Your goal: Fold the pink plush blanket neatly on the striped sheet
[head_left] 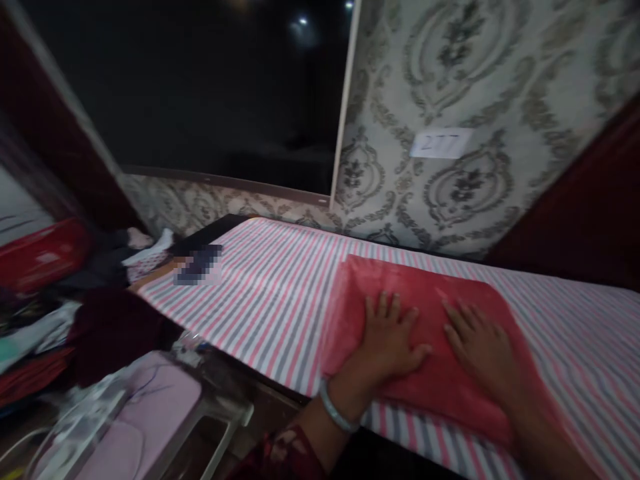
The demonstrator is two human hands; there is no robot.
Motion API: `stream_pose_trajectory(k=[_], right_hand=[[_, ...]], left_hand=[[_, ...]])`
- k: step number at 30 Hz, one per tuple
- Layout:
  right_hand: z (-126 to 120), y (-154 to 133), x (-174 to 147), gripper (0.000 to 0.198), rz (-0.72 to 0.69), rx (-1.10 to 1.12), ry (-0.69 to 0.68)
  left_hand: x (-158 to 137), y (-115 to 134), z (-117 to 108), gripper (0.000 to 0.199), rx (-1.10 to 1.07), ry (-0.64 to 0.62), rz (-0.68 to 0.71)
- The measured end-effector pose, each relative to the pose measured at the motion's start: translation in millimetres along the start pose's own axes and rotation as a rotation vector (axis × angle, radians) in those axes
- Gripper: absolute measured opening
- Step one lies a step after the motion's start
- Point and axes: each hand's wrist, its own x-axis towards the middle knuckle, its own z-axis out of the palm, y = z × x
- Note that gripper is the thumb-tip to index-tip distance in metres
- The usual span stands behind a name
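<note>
A folded red cloth (pixel 425 280) lies flat on a table covered by a striped cloth (pixel 280 293) in pink, grey and white. My left hand (pixel 393 333) rests on the left half of the red cloth, palm down with the fingers spread. On its right half lies my right hand (pixel 480 347), flat and with the fingers stretched out. Neither hand grips anything. A bracelet (pixel 336 407) circles my left wrist. Blur softens the cloth's edges, so its layers cannot be counted.
Behind the table a large dark television screen (pixel 225 87) hangs on patterned wallpaper. A paper label (pixel 441 143) is stuck to the wall. At the lower left stands a pink plastic surface (pixel 155 393) with a cable on it. Piled clothes (pixel 115 327) lie further left.
</note>
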Motion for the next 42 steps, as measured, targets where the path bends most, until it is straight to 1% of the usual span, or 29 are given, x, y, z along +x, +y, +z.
stream_pose_trajectory(k=[2, 5, 11, 14, 17, 21, 26, 32, 42], right_hand=[[-14.7, -10.4, 5.4, 0.053, 0.069, 0.000, -0.053], [-29.5, -20.1, 13.1, 0.052, 0.134, 0.040, -0.118], [-47.7, -24.6, 20.5, 0.053, 0.227, 0.201, -0.210], [-53.5, -23.5, 21.9, 0.054, 0.246, 0.270, -0.227], [-56.2, -21.5, 22.8, 0.055, 0.256, 0.325, -0.230], [-56.5, -18.8, 22.4, 0.056, 0.258, 0.392, -0.230], [-56.7, -15.3, 22.3, 0.058, 0.238, 0.457, -0.254], [-53.6, -14.6, 22.3, 0.058, 0.226, 0.444, -0.267], [-60.4, -16.4, 21.2, 0.056, 0.233, 0.335, -0.275]], left_hand=[[3.4, -1.7, -1.6, 0.073, 0.056, -0.007, -0.003], [9.9, -4.8, -2.1, 0.070, 0.144, -0.016, -0.010], [18.1, -7.8, -4.2, 0.062, 0.328, -0.040, 0.010], [20.5, -8.2, -4.1, 0.060, 0.380, -0.019, 0.025], [22.3, -10.2, -2.8, 0.060, 0.378, 0.004, 0.024], [21.5, -13.7, -2.6, 0.059, 0.359, 0.000, 0.015], [21.8, -8.7, -6.4, 0.058, 0.370, 0.004, -0.024], [21.0, -5.5, -5.2, 0.059, 0.353, 0.000, -0.044], [20.4, 2.2, -5.9, 0.059, 0.377, -0.024, -0.056]])
